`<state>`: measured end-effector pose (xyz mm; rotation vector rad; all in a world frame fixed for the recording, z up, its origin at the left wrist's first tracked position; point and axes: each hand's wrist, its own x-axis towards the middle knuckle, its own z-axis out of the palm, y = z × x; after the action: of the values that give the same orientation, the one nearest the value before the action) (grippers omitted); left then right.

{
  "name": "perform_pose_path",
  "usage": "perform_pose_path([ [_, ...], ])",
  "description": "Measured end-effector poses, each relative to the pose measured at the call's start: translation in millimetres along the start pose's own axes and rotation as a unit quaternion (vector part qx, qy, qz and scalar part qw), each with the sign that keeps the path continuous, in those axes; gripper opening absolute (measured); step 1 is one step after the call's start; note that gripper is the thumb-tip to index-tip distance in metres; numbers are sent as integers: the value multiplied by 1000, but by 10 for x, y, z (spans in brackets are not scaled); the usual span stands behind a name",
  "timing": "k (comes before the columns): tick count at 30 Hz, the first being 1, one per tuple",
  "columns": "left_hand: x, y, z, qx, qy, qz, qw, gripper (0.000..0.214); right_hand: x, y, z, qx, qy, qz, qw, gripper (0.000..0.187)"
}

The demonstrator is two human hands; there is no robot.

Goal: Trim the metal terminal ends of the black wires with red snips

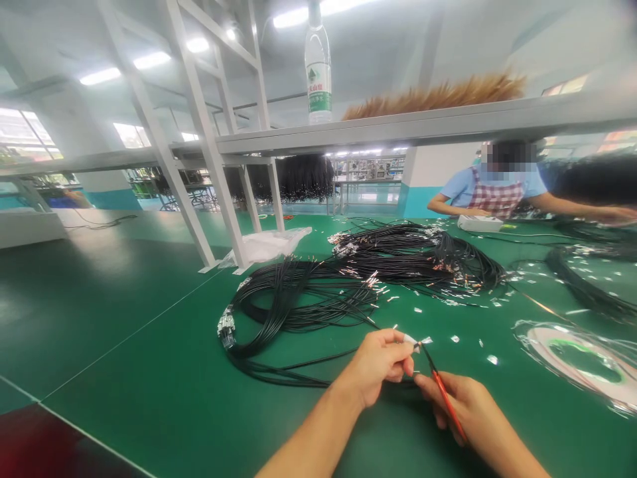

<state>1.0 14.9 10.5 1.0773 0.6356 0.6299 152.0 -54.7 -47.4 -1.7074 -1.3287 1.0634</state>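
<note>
Two bare hands: the left hand (381, 362), toward five o'clock from the centre, has rounded knuckles and a slim wrist; the right hand (460, 405) lies between four and five. Both run into bare forearms — the left forearm (318, 428), at six o'clock, widens below the wrist; the right forearm (507, 441) shows shorter, cropped by the lower edge.

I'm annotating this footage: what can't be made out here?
All in the head view:
Top of the bottle: cut off by upper edge.
Right side of the white ring: cut off by right edge.
Part of the red-handled tool: hidden by right hand.
Part of the held cable: hidden by left hand.
</note>
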Motion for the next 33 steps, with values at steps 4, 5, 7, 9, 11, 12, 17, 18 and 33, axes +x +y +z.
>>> perform_pose_path([
  [4, -12, 41, -66, -35, -87, -41, 995, 29, -5, -17, -14, 2, -8, -17, 1000, 43],
  [5, -9, 34, -61, -28, -84, -35, 995, 30, -4, -21, -16, 3, -11, -15, 1000, 44],
  [7, 6, -5, -22, 9, -37, 6, 999, 30, -3, -34, -18, 6, -18, -9, 1000, 47],
  [9, 27, -58, 29, 63, 20, 70, 995, 26, -3, -53, -17, 16, -23, -2, 1000, 50],
  [11, 38, -91, 57, 89, 47, 104, 989, 23, -3, -75, -14, 25, -30, 6, 999, 52],
  [12, 37, -92, 55, 81, 43, 96, 991, 22, -3, -84, -10, 27, -30, 6, 999, 52],
  [17, -25, 39, -69, -72, -116, -24, 990, 26, 22, -76, 10, 3, -11, -6, 1000, 47],
  [18, -36, 67, -88, -92, -143, -25, 985, 26, 30, -67, 8, -4, -11, -1, 1000, 46],
  [33, 18, -127, 46, 61, -32, -18, 997, 31, -71, -215, -117, 300, 83, -26, 950, 45],
])
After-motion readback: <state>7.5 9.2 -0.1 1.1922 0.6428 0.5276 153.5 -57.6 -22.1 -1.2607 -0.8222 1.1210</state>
